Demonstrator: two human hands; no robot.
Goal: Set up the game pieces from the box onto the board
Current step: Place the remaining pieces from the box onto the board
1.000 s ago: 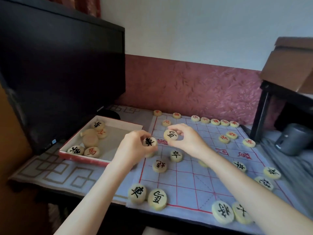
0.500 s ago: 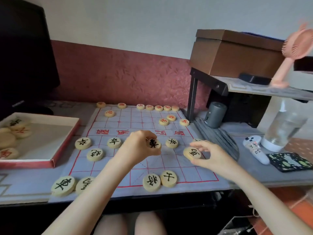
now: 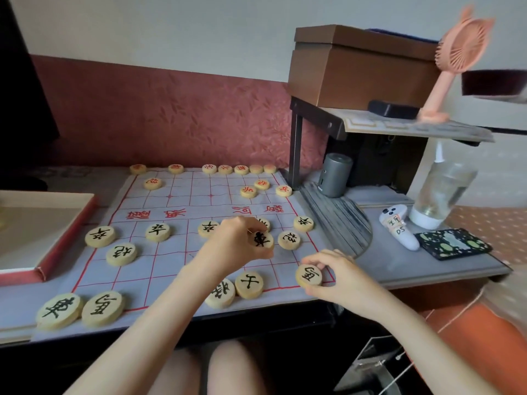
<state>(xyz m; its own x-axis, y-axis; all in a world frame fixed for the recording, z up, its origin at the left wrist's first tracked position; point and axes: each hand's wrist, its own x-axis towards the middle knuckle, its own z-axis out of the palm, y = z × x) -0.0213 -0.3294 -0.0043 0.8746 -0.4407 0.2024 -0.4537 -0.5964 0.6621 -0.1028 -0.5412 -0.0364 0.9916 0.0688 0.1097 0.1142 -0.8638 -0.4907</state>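
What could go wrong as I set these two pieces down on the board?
The corner piece pinched by your right hand is at the board's near corner by the table edge; a slip might send it off. Your left hand holds a second piece close to a neighbouring piece, which it may nudge. Your left forearm lies beside two edge pieces and could sweep them.

Box (image 3: 70, 239) at nine o'clock: cut by the frame edge, contents out of sight. Half-hidden piece (image 3: 264, 223), one o'clock of the left hand (image 3: 236, 243): mostly covered by knuckles. Near-row piece (image 3: 221, 293): partly under the left forearm. Far-row pieces (image 3: 256, 168): markings too small to read. Pink fan (image 3: 462, 49), two o'clock: blurred.
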